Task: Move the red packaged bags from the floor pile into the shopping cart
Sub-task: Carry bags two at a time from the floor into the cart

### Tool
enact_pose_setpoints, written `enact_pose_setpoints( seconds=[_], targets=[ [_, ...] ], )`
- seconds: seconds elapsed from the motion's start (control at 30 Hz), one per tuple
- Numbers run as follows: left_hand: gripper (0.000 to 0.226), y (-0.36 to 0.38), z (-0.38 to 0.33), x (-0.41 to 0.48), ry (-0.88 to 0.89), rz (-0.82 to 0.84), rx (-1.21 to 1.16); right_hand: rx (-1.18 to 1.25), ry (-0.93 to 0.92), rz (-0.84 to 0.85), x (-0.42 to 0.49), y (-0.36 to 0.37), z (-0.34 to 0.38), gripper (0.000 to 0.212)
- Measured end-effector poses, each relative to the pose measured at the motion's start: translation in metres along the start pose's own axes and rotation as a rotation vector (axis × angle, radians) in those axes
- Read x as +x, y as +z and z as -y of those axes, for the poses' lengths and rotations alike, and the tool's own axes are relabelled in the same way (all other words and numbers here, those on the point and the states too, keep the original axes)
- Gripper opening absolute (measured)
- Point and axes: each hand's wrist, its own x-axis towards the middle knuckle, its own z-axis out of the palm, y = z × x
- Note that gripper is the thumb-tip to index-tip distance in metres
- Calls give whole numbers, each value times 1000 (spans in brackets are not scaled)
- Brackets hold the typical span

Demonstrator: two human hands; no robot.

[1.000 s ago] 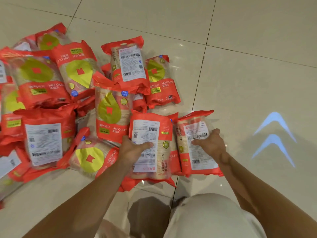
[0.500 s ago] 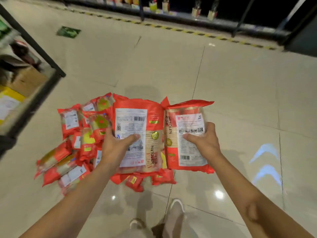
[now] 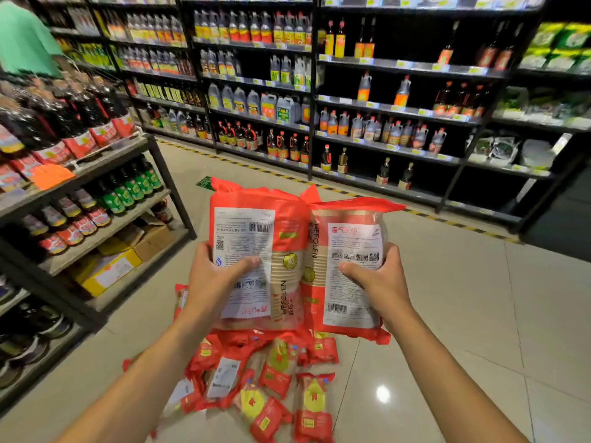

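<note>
My left hand (image 3: 214,279) grips one red packaged bag (image 3: 284,238) by its left side, white label facing me. My right hand (image 3: 380,279) grips a second red bag (image 3: 348,238) by its right side. Both bags are held upright, side by side and touching, at chest height above the floor. Below them the pile of red bags (image 3: 265,385) lies scattered on the tiled floor, partly hidden by my arms and the held bags. No shopping cart is in view.
A low dark shelf unit (image 3: 96,219) with bottles and cardboard boxes stands close on the left. Tall shelves of bottles (image 3: 319,100) line the far side of the aisle behind a yellow-black floor stripe. A person in a green top (image 3: 25,36) stands top left. Bare tiles (image 3: 463,298) spread right.
Both bags have been lifted from the floor pile to chest height. My view has risen from the floor to the aisle and shelves as I stand up.
</note>
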Motion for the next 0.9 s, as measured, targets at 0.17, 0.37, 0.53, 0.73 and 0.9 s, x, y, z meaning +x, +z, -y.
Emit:
enact_pose_setpoints(
  seconds=[0.17, 0.37, 0.53, 0.73, 0.9],
  targets=[
    [64, -13, -18, -6, 29, -107, -3, 19, -61, 106, 10, 10, 25, 58],
    [66, -62, -18, -29, -20, -278, 10, 52, -121, 301, 14, 62, 37, 65],
    [60, -133, -5, -71, -73, -524, 44, 84, -137, 542, -10, 144, 38, 65],
    [64, -218, 8, -157, -119, -815, 80, 82, -153, 837, -85, 235, 46, 68],
    [63, -282, 19, -242, -165, -1041, 55, 91, -174, 1044, -174, 294, 53, 69]
  ],
)
